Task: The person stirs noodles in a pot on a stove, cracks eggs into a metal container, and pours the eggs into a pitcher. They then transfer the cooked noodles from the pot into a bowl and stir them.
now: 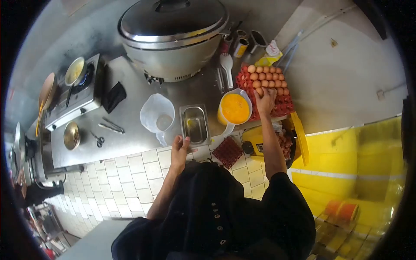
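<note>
My right hand (265,102) reaches over the egg tray (284,105), its fingers closed round a brown egg (260,91) in the front row of eggs. More brown eggs (265,76) fill the back rows; the front cups hold none. Just left of that hand stands a clear jug (229,129) of beaten orange egg (235,109). At the counter's front edge, my left hand (179,151) has its fingers apart, by the near left corner of a rectangular steel pan (207,130). A little liquid lies in the pan. Left of it is a translucent plastic jug (152,108).
A large lidded cooker (173,58) stands at the back. Left, a frying pan (76,71) sits over a lit burner (89,76). Tongs (112,126), scissors (98,139) and a bowl (71,135) lie nearby. Below the counter are a yellow bin (300,138) and a red tray (228,152).
</note>
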{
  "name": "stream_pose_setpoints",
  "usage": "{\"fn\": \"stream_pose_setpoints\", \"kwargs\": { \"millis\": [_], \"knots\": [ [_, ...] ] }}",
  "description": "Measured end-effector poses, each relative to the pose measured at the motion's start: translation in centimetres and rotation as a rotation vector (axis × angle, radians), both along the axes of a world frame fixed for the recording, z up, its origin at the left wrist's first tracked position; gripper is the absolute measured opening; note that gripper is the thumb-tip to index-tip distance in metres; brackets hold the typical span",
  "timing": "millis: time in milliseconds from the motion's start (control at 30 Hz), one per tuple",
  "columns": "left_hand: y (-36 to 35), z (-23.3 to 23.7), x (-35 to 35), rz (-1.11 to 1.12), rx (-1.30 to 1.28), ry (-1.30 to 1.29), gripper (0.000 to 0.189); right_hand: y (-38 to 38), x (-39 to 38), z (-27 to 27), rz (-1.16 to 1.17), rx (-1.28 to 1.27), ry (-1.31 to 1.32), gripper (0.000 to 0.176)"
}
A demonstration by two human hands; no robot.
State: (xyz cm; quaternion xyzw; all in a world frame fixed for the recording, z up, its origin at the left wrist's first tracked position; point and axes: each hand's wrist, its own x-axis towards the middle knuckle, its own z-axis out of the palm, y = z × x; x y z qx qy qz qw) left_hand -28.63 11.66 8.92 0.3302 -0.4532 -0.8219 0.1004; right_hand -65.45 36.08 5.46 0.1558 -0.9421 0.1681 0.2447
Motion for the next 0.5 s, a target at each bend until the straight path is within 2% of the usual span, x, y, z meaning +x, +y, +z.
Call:
{"fn": "stream_pose_setpoints", "kwargs": {
  "millis": [33,133,167,267,333,400,433,467,500],
  "knots": [
    [0.1,-0.2,-0.5,0.006,-0.016,0.011,0.015,-0.1,0.4,0.2,-0.014,-0.011,-0.054,0.060],
    [0.3,-1.9,-2.2,0.047,0.006,0.037,0.014,-0.8,3.6,2.6,0.033,-0.299,0.008,0.060],
    [0.3,-3.4,-2.8,0.039,-0.011,0.066,0.014,0.1,3.9,1.5,0.037,-0.402,-0.100,0.057],
    [0.7,-6.1,-4.9,0.042,-0.023,0.112,0.015,0.5,10.8,3.6,0.095,-0.761,-0.223,0.050],
    [1.7,-7.5,-5.8,0.033,-0.029,0.122,0.016,2.4,13.6,-1.9,0.125,-0.942,-0.205,0.044],
    [1.6,-10.9,-6.4,0.073,-0.072,0.162,0.016,4.2,17.5,-5.6,0.127,-1.038,-0.379,0.036],
    [1.7,-12.6,-6.4,0.085,-0.075,0.147,0.019,4.3,19.8,-5.6,0.131,-1.007,-0.491,0.024],
    [2.0,-13.6,-6.5,0.098,-0.076,0.136,0.024,4.3,22.1,-5.5,0.134,-0.967,-0.601,0.025],
    [1.9,-12.8,-6.3,0.127,-0.099,0.086,0.027,5.2,23.5,-9.1,0.179,-0.890,-0.673,0.022]
  ]
}}
